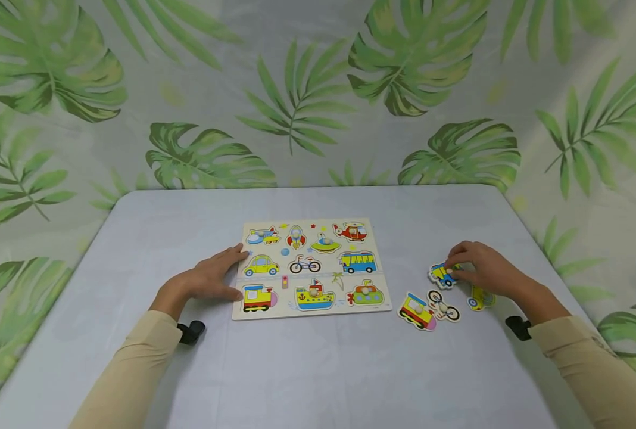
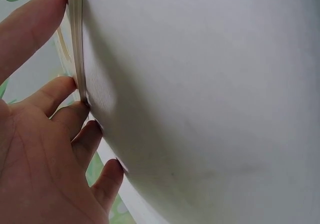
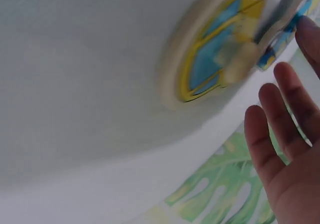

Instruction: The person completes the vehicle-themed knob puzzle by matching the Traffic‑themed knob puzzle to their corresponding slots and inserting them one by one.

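Observation:
A wooden puzzle board (image 1: 309, 314) lies flat on the table. My left hand (image 1: 211, 277) rests at its left side, fingers and thumb extended against the edge; in the left wrist view the fingertips meet the board's thin side (image 2: 76, 39). To the right of the board, my right hand (image 1: 479, 268) pinches a blue and yellow bus piece (image 1: 438, 274) between thumb and fingers. The other fingers stay extended. Under that hand is a yellow car piece (image 1: 481, 298), its knob showing in the right wrist view. A bicycle piece (image 1: 443, 307) and a train piece (image 1: 417, 311) lie nearer me.
Knobbed pieces sit in the board, among them a rocket (image 1: 296, 237), a helicopter (image 1: 352, 232) and a ship (image 1: 315, 296). Car, bicycle, bus and train pictures there show no knobs. A pale cloth covers the table (image 1: 318, 375); a leaf-patterned curtain (image 1: 307, 167) hangs behind.

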A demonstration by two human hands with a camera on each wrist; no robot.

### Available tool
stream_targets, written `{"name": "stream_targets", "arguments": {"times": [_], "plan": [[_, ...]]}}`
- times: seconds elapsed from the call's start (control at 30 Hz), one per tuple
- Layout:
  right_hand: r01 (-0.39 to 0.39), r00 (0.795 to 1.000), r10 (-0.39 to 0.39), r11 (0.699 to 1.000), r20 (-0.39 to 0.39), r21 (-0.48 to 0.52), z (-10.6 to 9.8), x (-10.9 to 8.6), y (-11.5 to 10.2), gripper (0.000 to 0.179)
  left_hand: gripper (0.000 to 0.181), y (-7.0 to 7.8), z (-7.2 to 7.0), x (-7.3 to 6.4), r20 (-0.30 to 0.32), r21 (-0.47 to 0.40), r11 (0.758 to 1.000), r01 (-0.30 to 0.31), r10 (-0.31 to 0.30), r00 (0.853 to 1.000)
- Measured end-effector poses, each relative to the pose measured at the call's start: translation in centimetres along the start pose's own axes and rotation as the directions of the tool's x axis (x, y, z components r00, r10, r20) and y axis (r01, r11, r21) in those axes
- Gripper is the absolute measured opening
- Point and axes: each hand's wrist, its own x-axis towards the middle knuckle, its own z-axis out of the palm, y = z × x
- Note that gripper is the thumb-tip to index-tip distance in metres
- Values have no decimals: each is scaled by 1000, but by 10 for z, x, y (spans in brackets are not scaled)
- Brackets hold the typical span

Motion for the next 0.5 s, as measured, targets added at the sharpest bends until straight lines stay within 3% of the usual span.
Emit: {"name": "stream_targets", "arguments": {"times": [0.5], "plan": [[-147,988,142,987,67,70,8,12,-12,12,94,-1,2,1,-1,-8,1000,-4,4,1000]]}}
